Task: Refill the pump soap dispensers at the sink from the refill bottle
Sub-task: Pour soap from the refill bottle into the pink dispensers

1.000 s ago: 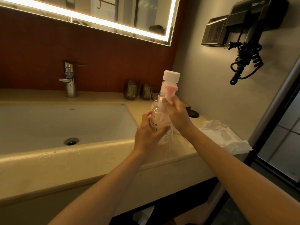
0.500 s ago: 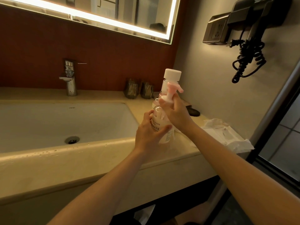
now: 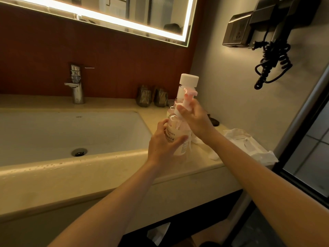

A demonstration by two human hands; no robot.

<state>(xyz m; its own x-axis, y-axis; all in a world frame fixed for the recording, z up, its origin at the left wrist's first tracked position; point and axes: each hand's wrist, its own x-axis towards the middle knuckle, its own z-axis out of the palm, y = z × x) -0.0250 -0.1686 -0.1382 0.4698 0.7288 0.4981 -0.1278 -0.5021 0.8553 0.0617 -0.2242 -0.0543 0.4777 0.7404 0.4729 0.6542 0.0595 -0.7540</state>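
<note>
The person is working the pump (image 3: 188,98) at the neck of the soap dispenser (image 3: 171,137), which is standing on the counter (image 3: 204,168) near its front edge, just right of the sink (image 3: 71,132); I cannot tell whether the pump is coming off or going back on. Judging from this, the bottle ought to be sitting flat and not turning with the collar, so the lower hand is acting as the clamp while the upper one is doing the twisting. The pump is leaning a little to the right, and lining it up with the neck is probably going to spare the thread and stop the dip tube flicking soap about. The left hand (image 3: 163,145) is wrapping the dispenser's body from the sink side, thumb lying across the label and fingers curled round the far side. The right hand (image 3: 195,120) is reaching in from the right, its fingers closed round the pump's collar just under the spout. A tall bottle with a white cap (image 3: 189,81), likely the refill, is standing just behind them, apparently untouched
</note>
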